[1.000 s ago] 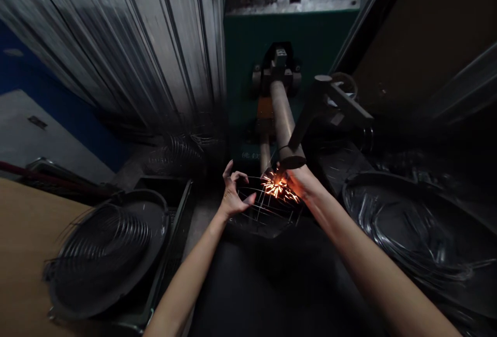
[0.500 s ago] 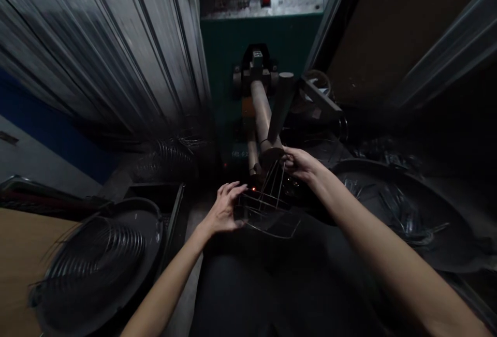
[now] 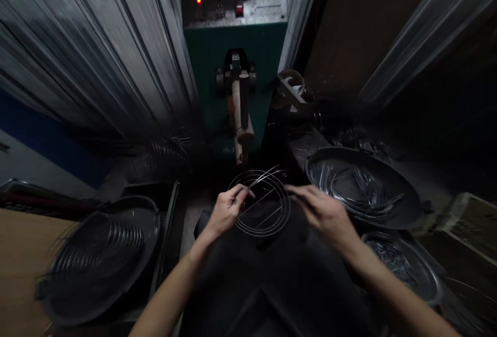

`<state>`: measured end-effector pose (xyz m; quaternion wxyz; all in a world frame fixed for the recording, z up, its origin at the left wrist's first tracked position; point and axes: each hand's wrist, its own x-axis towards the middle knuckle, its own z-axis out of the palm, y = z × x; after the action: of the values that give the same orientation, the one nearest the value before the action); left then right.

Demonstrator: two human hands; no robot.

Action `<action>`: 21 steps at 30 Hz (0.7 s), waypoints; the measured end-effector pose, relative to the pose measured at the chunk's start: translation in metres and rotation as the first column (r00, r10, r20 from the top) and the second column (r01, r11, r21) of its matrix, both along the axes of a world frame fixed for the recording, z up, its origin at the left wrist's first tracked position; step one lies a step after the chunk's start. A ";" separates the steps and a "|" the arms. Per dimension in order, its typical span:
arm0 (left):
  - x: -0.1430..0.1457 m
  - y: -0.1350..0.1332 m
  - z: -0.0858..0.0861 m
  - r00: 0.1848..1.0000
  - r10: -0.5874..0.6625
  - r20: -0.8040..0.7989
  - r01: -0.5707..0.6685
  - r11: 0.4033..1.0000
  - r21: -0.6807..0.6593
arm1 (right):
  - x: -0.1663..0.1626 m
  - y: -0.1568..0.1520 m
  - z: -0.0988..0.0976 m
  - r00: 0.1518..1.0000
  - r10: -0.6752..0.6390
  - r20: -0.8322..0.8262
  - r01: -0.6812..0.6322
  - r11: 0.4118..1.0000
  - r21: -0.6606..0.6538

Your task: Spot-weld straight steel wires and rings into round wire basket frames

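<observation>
Okay, sparks are gone: a second ago they flew at the welder tips, and now the round wire frame [image 3: 267, 213] is out from under them, over the dark cloth [image 3: 272, 269] on the person's lap, rings facing up. Left hand [image 3: 228, 208]: grip together, thumb and fingers clamped on the frame's left side; a few straight wires slant up from there across the rings. Right hand [image 3: 324, 211] has come down from beside the upper welding arm [image 3: 243, 109] to the frame's right edge, fingers bunched; can't tell if its grip is clamped on wire or just beside it. Lower welding arm [image 3: 238, 145] sits beyond the frame, apart from it. Red lamp [image 3: 199, 0] lit; the green one seen a second ago is dark. Judgement: a break between welds, frame being handled, not joined. Left side: dark pan [image 3: 77, 303] with wire coils [image 3: 124, 238]. Right side: wide pan [image 3: 413, 207] with bent wire pieces [image 3: 365, 184], and nearer, a smaller tray [image 3: 432, 281] of small metal bits [image 3: 392, 262], too blurred to identify.
</observation>
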<state>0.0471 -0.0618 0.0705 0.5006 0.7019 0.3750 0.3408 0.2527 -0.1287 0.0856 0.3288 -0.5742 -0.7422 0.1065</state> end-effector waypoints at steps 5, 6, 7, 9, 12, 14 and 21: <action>-0.028 0.001 0.040 0.982 -0.187 0.012 0.187 0.981 -0.043 | 0.036 0.007 0.038 0.999 0.013 0.038 -0.011 0.999 -0.047; -0.030 0.003 0.046 0.982 -0.188 0.027 0.190 0.979 -0.072 | 0.035 0.008 0.042 1.000 0.015 -0.002 -0.015 0.996 -0.083; -0.030 0.005 0.051 0.981 -0.187 0.049 0.192 0.975 -0.112 | 0.032 0.007 0.044 0.999 0.000 -0.041 -0.005 0.994 -0.110; -0.030 0.010 0.050 0.975 -0.198 0.102 0.217 0.947 -0.235 | 0.026 0.002 0.041 0.994 -0.045 -0.102 0.032 0.991 -0.129; -0.028 0.013 0.024 0.956 -0.255 0.145 0.293 0.844 -0.449 | 0.023 -0.009 0.020 0.988 -0.096 -0.123 0.067 0.974 -0.217; -0.025 0.010 -0.002 0.950 -0.302 0.076 0.298 0.809 -0.507 | 0.024 -0.014 -0.003 0.996 -0.066 -0.064 0.041 0.942 -0.334; -0.017 -0.002 -0.070 0.849 0.029 -0.528 0.172 0.929 0.328 | 0.014 -0.005 -0.055 0.958 0.063 0.278 0.014 0.963 -0.268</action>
<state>0.0297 -0.0639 0.0007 0.2532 0.8618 0.4007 0.1806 0.2671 -0.1336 0.0301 0.1369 -0.6132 -0.7677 0.1262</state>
